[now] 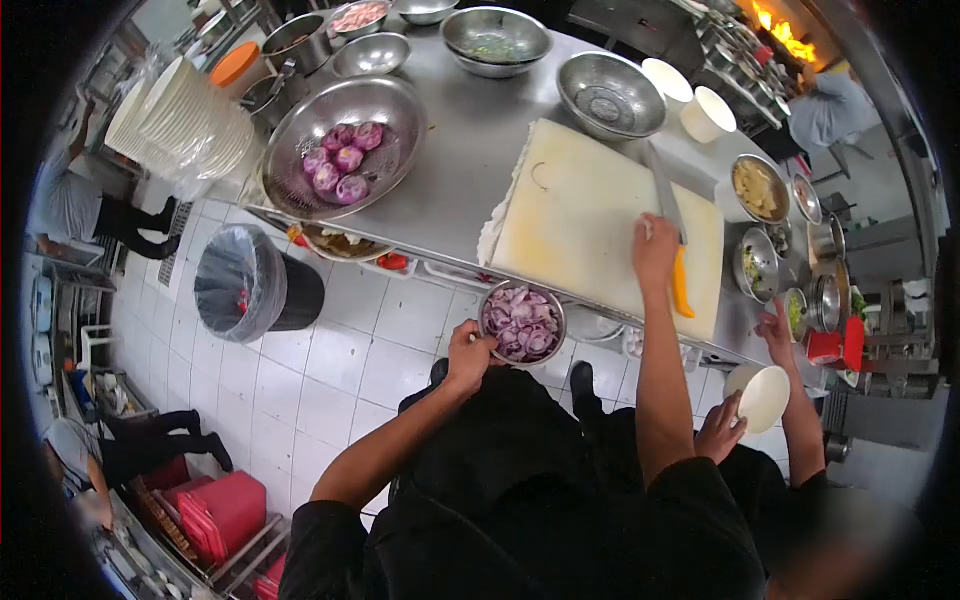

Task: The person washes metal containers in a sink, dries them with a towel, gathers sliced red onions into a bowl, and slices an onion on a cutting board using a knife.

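Observation:
My left hand (470, 355) grips the rim of a metal bowl (482, 318) full of sliced red onion (522, 325), held below the counter's front edge. On the white cutting board (570, 215), my right hand (656, 250) is closed, its fingers curled against the blade side of a kitchen knife (683, 285). The knife has a yellow-orange handle that points towards me. Whether these fingers pinch the blade or something small is hidden. A thin curved scrap (538, 178) lies on the board. Peeled red onions (348, 160) sit in a large perforated metal bowl (395, 115) on the left.
Metal bowls (610, 95) and white tubs (707, 115) line the counter's back. Stacked plates (180, 120) stand at left, above a lined bin (240, 285). At my right, another person's hand (722, 430) holds a white bowl (763, 400). Flames (785, 35) burn at the far right.

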### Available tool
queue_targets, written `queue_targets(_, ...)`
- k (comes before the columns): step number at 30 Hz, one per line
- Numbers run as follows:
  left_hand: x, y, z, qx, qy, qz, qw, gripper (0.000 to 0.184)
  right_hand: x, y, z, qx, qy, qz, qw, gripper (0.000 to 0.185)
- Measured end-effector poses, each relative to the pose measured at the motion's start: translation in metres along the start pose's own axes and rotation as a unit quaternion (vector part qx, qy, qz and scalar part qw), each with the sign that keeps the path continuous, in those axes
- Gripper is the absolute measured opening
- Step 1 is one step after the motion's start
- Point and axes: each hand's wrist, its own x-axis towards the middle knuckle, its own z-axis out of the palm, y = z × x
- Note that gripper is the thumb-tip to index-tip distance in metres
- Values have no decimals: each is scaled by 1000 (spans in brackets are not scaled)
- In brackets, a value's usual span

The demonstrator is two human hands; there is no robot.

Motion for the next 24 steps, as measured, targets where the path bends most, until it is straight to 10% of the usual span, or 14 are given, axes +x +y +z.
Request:
queue_targets(4,1,-7,-3,3,8,14,1000,13,4,-24,-2,79,-45,144,985,28)
queue_targets(13,-1,4,-13,-10,-16,3,1000,11,-46,-187,-97,374,-213,19,902,20)
queue_targets(17,-5,6,-13,-16,17,8,1000,11,40,-161,-31,263,-207,82,939,15)
queue_targets(19,-3,3,-18,-15,10,12,1000,12,89,-173,-18,280,27,-24,959,14)
queue_targets(24,-5,0,-23,26,17,21,999,11,86,-171,34,228,-31,-17,973,10)
